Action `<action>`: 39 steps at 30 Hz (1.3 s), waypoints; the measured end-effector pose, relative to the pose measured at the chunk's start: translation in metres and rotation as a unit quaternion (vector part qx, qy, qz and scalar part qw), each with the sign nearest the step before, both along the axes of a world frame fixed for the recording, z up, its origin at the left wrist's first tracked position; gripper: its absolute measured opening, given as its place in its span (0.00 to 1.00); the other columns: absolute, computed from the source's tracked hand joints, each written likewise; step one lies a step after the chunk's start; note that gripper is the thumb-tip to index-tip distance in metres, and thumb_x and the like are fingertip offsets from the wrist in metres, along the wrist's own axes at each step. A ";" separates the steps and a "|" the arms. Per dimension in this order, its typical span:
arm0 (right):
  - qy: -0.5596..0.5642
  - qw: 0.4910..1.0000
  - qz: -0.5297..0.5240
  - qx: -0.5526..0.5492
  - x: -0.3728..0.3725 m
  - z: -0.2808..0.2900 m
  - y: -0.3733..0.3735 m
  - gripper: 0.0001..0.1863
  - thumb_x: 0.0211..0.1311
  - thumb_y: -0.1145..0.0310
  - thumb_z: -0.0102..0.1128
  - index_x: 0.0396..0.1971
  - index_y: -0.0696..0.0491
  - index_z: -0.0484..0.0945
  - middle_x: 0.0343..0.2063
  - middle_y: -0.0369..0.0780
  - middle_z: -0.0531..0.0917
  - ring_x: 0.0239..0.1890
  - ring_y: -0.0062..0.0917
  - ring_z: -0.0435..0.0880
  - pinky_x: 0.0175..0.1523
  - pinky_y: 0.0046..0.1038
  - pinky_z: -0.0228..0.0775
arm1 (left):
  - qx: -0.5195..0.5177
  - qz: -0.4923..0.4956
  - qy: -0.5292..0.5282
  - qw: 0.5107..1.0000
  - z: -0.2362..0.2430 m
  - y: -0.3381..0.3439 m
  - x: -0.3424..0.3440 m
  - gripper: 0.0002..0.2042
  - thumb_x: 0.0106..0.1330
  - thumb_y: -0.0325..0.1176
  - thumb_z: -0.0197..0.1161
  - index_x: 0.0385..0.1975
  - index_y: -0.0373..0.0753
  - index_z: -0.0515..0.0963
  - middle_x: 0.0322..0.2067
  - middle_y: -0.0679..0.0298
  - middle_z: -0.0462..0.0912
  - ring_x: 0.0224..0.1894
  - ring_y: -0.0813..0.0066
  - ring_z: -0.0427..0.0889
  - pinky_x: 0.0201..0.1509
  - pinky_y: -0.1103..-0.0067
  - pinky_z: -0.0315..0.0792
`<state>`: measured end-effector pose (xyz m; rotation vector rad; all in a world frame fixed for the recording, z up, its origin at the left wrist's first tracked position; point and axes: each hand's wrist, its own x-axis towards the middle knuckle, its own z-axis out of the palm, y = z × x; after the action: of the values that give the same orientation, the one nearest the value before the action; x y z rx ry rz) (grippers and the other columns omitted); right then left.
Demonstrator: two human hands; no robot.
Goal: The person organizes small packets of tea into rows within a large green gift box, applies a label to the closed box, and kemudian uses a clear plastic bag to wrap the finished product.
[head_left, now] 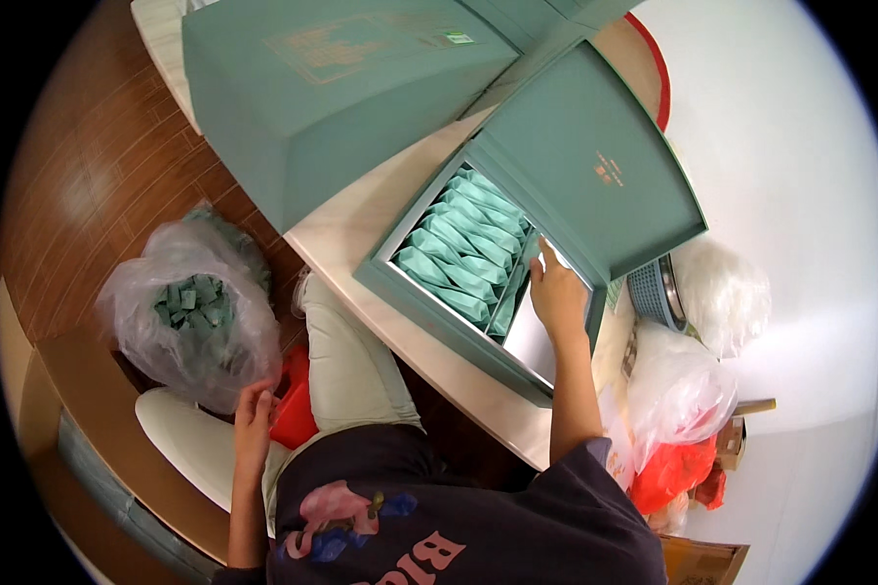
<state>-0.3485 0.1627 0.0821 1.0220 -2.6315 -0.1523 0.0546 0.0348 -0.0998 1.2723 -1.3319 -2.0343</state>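
Observation:
A green gift box (439, 302) lies on the table with its lid (595, 166) raised. Folded pale-green packets (463, 244) stand in rows in its left part. My right hand (559, 297) reaches in over the silvery right compartment (529, 341), index finger stretched out and thumb apart, near the inner divider; it appears to hold nothing. Low on the left, my left hand (252, 414) has bent fingers drawn together beside a clear plastic bag (146, 322). What those fingers hold, if anything, is too small to make out. Small dark-green pieces (193, 300) fill the bag.
Another large green box (341, 88) stands at the far side of the pale table (332, 244). A red plastic object (296, 405) sits between my legs. To the right are a blue-grey basket (654, 292), clear bags (683, 380) and a red bag (668, 478) by the white wall.

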 end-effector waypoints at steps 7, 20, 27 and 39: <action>-0.138 0.919 0.125 -0.349 0.110 0.007 -0.044 0.15 0.65 0.74 0.50 0.50 0.57 0.75 0.14 0.31 0.64 0.18 0.16 0.60 0.22 0.22 0.53 | -0.035 0.030 0.003 0.999 -0.035 -0.010 0.018 0.11 0.71 0.34 0.50 0.48 0.37 0.73 0.37 0.68 0.76 0.37 0.84 0.72 0.41 0.84 0.68; -0.565 0.736 0.369 0.059 0.314 -0.259 -0.280 0.10 0.63 0.71 0.50 0.41 0.53 0.77 0.25 0.44 0.82 0.28 0.37 0.81 0.35 0.34 0.71 | 0.021 0.391 -0.026 0.920 -0.062 -0.129 0.117 0.11 0.70 0.34 0.49 0.48 0.39 0.73 0.30 0.71 0.73 0.33 0.84 0.71 0.39 0.85 0.67; -0.516 0.768 0.313 0.215 0.326 -0.508 -0.377 0.14 0.64 0.65 0.50 0.43 0.57 0.76 0.28 0.44 0.82 0.33 0.37 0.81 0.41 0.34 0.71 | 0.019 0.524 -0.105 0.845 -0.123 -0.244 0.154 0.12 0.69 0.33 0.48 0.49 0.41 0.73 0.37 0.70 0.74 0.38 0.82 0.72 0.45 0.82 0.67; -0.474 0.743 0.236 0.410 0.400 -0.665 -0.437 0.28 0.57 0.62 0.59 0.56 0.59 0.67 0.52 0.50 0.76 0.54 0.42 0.75 0.57 0.36 0.65 | -0.090 0.379 -0.036 0.920 -0.177 -0.347 0.078 0.05 0.60 0.25 0.54 0.36 0.37 0.71 0.33 0.55 0.76 0.38 0.56 0.78 0.40 0.67 0.71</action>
<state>0.0516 -0.2748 -0.5833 2.6164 -2.9828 -0.9633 0.1323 -0.3124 -0.2772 1.4798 -0.8259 -1.3042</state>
